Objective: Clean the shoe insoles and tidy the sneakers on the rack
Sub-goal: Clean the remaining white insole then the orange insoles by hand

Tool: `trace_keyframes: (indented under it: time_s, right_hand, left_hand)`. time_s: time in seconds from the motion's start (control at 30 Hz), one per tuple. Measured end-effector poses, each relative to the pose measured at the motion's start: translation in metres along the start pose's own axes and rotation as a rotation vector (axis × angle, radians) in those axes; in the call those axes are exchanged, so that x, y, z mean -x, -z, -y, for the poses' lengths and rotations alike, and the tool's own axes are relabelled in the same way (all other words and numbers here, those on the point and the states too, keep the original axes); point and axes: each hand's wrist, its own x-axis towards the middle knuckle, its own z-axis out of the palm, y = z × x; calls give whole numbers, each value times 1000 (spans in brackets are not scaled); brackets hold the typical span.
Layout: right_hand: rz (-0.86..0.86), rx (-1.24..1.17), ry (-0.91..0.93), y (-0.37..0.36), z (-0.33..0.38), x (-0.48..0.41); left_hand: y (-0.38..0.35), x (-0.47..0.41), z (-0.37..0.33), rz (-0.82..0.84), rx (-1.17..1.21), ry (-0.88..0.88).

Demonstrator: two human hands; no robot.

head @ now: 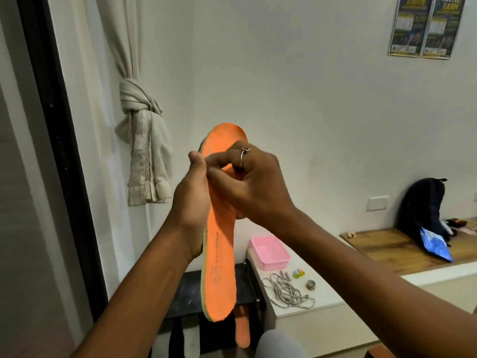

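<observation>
I hold an orange insole [219, 267] upright in front of me, its printed side toward me and its rounded end up. My left hand [192, 202] grips its left edge around the middle, thumb at the front. My right hand [247, 182], with a ring on one finger, presses curled fingers against the upper part of the insole's face, pinching something small that I cannot make out. Below, a second orange insole [242, 329] hangs down from the dark rack [185, 295], beside a white insole [192, 342] and a dark one.
A white cabinet top [322, 288] right of the rack carries a pink tray [269, 251], a tangle of grey laces [286, 293], small coloured pieces and a metal cap. A wooden bench [387, 246] with a dark backpack [423, 205] stands far right. A knotted curtain [142, 140] hangs left.
</observation>
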Motion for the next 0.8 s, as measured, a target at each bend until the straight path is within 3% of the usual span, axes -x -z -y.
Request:
trace_keyframes:
  time_s: [0.3,0.47,0.67,0.8]
  right_hand:
    - [-108,391,73,19,-33,-31]
    - [72,309,207,20,-16,-3]
    - [-50,454,86,30,-39,-28]
    - [166,313,207,27,-18,0]
  left_hand:
    - [-5,5,4,60,-150,-55]
    - [-5,4,2,-4,-155,-93]
    - [-9,8,3,39,-179,-75]
    - [-5,3,2,-85,-256,-149]
